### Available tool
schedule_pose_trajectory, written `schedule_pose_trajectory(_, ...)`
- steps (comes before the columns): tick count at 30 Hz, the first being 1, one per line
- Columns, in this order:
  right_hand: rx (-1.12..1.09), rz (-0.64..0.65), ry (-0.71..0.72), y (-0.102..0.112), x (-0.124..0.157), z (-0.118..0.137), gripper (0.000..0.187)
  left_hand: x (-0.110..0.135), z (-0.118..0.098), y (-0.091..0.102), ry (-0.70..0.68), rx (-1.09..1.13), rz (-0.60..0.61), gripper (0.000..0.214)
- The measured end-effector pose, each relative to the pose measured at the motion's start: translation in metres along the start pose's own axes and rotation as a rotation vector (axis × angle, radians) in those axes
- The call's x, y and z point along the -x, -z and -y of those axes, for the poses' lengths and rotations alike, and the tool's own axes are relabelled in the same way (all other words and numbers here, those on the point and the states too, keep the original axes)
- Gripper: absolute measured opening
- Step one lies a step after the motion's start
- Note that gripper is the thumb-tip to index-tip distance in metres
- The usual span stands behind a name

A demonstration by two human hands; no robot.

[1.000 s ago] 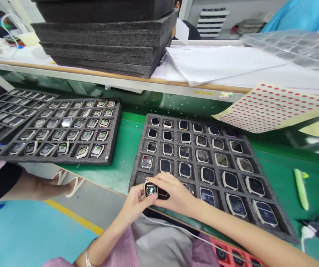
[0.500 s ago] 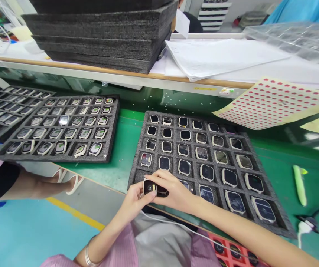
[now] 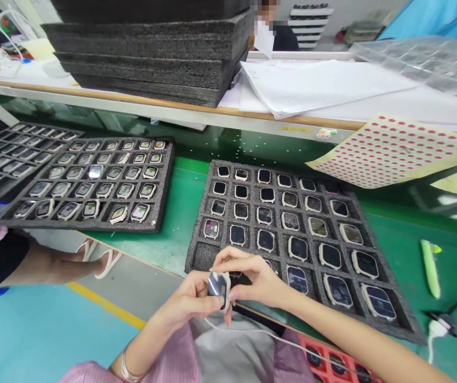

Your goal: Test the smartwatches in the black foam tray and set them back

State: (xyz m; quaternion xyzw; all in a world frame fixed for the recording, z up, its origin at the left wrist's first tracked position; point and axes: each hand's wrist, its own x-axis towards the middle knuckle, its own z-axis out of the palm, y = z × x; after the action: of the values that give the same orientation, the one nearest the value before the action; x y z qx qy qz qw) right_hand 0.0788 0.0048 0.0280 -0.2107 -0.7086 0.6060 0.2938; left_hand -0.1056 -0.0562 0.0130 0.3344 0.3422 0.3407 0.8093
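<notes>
My left hand [image 3: 188, 299] grips a smartwatch case [image 3: 217, 287] without a strap, its thumb on the dark, glossy screen. The case has a pale frame and stands tilted, screen facing left. My right hand [image 3: 257, 275] closes on the case's right edge, with fingertips at its top and side. A white cable [image 3: 252, 330] runs from beneath my hands to the lower right; its near end is hidden. Just beyond my hands lies a black foam tray [image 3: 191, 250] with rows of similar watches. One pocket [image 3: 204, 258] at its near left corner holds no watch.
More watch-filled foam trays [image 3: 165, 181] lie to the left. Stacked black foam [image 3: 144, 69] and papers [image 3: 324, 85] occupy the shelf. A red-dotted sticker sheet [image 3: 396, 149] hangs from it. A green cutter-like tool [image 3: 430, 268] and a white plug [image 3: 438, 324] lie right. Below is a red tray [image 3: 324, 361].
The watch has come down slightly toward me and turned so its screen faces left. My right hand has moved from over the tray to the watch's right edge.
</notes>
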Motion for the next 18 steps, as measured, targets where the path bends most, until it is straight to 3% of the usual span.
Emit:
schedule_pose_trajectory(8, 0.002, -0.001, -0.017, 0.003, -0.002, -0.001, 0.035, 0.003, -0.004, -0.003, -0.057, -0.081, -0.056, 0.031)
schedule_pose_trajectory(12, 0.167, 0.076, 0.026, 0.008, -0.003, 0.007, 0.034, 0.007, -0.01, -0.007, -0.127, -0.198, -0.137, 0.026)
schedule_pose_trajectory(18, 0.434, 0.099, 0.075, 0.004, -0.003, 0.013, 0.053, 0.005, -0.006, -0.006, -0.175, -0.258, -0.222, 0.028)
